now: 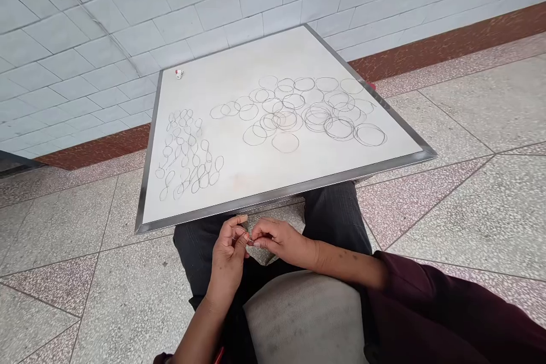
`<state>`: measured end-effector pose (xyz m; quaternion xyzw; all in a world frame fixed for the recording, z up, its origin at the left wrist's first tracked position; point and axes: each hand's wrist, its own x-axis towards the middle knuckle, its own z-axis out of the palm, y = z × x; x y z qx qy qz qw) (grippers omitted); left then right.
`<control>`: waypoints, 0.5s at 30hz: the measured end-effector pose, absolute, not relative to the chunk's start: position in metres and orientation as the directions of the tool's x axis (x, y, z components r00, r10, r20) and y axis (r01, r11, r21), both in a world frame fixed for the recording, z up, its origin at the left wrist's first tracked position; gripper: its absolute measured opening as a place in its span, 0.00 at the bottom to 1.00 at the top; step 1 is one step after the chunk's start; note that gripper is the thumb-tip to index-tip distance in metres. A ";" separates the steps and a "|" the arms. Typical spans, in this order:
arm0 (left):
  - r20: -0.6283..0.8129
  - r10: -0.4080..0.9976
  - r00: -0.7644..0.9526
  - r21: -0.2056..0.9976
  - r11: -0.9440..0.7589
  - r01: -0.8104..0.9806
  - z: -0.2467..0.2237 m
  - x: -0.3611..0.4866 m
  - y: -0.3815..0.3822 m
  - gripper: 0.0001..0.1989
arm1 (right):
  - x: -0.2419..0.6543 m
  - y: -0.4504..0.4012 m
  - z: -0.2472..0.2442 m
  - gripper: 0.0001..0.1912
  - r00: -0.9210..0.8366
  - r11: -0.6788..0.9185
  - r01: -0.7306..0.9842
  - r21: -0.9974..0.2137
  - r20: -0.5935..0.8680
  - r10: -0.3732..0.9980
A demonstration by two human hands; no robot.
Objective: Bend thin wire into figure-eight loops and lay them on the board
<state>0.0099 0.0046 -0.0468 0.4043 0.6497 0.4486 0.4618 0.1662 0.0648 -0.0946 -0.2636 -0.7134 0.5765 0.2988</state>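
Note:
Just below the table's near edge, above my lap, my left hand (232, 244) and my right hand (277, 242) meet. Between their fingertips is a thin wire loop (239, 231), pinched by the left thumb and fingers. The right thumb and forefinger close on the same wire at its right side. Most of the loop is hidden behind my fingers. On the white tabletop, many round wire rings (285, 142) lie overlapping at the middle and right. To the left lie several wire pieces twisted into figure-eight shapes (205, 173).
The white table (230, 159) has a grey metal rim and stands by a tiled wall (222, 8). A small red and white object (179, 74) sits at its far left corner. My knees reach under the near edge. Speckled floor tiles (136, 290) surround it.

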 end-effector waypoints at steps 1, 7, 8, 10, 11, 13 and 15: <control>-0.228 0.941 -0.251 0.958 0.263 0.113 -0.047 0.010 0.005 0.16 | 0.165 0.065 -0.094 0.05 -0.672 0.174 0.036 -0.984 0.105 0.733; -0.208 0.951 -0.229 0.966 0.236 0.102 -0.042 0.010 0.007 0.17 | 0.165 0.065 -0.091 0.08 -0.660 0.091 0.050 -0.995 0.035 0.750; -0.207 0.952 -0.227 0.967 0.234 0.100 -0.041 0.010 0.006 0.17 | 0.164 0.064 -0.091 0.09 -0.651 0.065 0.054 -0.996 0.015 0.759; -0.204 0.955 -0.216 0.969 0.228 0.093 -0.040 0.011 0.006 0.17 | 0.164 0.062 -0.092 0.12 -0.641 -0.012 0.058 -0.998 -0.046 0.766; -0.198 0.958 -0.207 0.971 0.221 0.093 -0.041 0.011 0.006 0.17 | 0.163 0.061 -0.093 0.14 -0.644 -0.062 0.052 -0.997 -0.081 0.761; -0.180 0.966 -0.187 0.975 0.201 0.099 -0.043 0.011 0.007 0.17 | 0.162 0.059 -0.095 0.16 -0.655 -0.162 0.025 -0.987 -0.139 0.743; -0.176 0.970 -0.170 0.976 0.194 0.096 -0.044 0.011 0.010 0.17 | 0.161 0.059 -0.096 0.19 -0.664 -0.228 -0.014 -0.974 -0.162 0.730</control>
